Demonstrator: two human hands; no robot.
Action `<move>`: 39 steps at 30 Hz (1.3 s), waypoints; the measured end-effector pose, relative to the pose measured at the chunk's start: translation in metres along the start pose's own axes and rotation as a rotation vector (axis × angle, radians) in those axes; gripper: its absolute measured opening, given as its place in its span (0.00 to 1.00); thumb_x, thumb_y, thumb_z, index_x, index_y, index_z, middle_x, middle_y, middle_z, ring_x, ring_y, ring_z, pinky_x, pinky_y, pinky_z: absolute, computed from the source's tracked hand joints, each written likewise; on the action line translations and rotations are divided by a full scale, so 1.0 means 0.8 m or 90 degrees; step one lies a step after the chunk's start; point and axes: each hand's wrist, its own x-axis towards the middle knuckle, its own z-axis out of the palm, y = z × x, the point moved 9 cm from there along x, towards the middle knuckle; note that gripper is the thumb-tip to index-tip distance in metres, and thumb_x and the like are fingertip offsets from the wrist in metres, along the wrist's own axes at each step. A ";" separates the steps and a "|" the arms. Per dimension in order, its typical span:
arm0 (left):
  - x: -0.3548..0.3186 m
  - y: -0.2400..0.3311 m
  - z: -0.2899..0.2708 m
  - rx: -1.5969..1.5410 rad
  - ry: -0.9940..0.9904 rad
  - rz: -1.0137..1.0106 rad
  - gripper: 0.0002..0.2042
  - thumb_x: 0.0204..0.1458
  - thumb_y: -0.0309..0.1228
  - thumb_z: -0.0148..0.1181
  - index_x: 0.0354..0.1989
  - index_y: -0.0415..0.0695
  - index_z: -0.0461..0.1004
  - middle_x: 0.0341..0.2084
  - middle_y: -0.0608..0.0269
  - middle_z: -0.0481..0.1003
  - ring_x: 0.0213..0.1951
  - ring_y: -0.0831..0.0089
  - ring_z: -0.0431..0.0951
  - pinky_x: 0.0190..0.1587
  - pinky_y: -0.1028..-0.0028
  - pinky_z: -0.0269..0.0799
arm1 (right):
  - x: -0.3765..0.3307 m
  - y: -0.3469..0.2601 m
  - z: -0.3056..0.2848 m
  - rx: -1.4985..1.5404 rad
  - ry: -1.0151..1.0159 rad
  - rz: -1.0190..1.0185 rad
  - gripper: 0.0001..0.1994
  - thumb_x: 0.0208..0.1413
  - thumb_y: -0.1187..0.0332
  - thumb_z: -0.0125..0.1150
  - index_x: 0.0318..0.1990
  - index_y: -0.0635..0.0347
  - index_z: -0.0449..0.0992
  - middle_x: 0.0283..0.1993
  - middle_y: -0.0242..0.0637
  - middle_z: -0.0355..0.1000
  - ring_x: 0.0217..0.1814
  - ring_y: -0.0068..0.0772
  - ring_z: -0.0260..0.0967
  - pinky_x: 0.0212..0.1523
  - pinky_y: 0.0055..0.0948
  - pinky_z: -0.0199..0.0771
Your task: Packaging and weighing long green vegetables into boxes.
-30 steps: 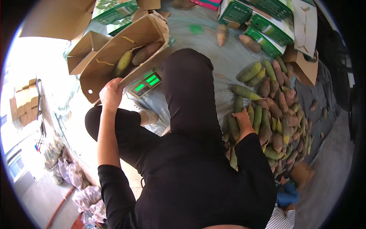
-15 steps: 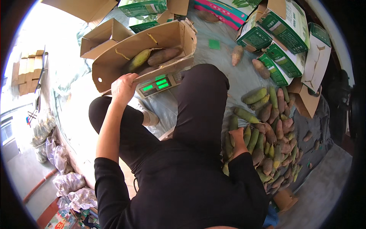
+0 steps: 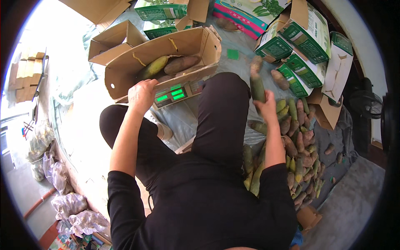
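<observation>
My right hand point(image 3: 268, 107) is closed round the lower end of a long green radish point(image 3: 257, 86), held upright beside my knee. The radish is above the near-left edge of a big pile of green and reddish-brown radishes point(image 3: 299, 143). My left hand point(image 3: 141, 96) grips the near rim of an open cardboard box point(image 3: 114, 75) with yellow cord handles. Inside the box lie a yellow-green radish point(image 3: 155, 66) and several brownish ones point(image 3: 182, 63). Under the box, a scale point(image 3: 177, 95) shows a lit green display.
Green and white cartons point(image 3: 306, 35) are stacked at the far right, with two loose radishes point(image 3: 280, 79) beside them. More cartons point(image 3: 162, 11) and a smaller open box point(image 3: 116, 41) stand behind the big box. Plastic bags point(image 3: 68, 204) line the left side. A fan point(image 3: 366, 104) stands far right.
My right hand has come up and forward from the pile, now with a green radish in it. My left hand stays on the box rim.
</observation>
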 end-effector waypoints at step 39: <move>-0.003 -0.004 0.017 -0.014 -0.031 0.012 0.16 0.48 0.31 0.59 0.47 0.48 0.72 0.41 0.57 0.76 0.43 0.58 0.76 0.44 0.65 0.71 | -0.193 0.246 -0.185 -0.424 0.005 0.409 0.23 0.47 0.58 0.65 0.47 0.63 0.72 0.50 0.47 0.71 0.53 0.47 0.68 0.52 0.39 0.68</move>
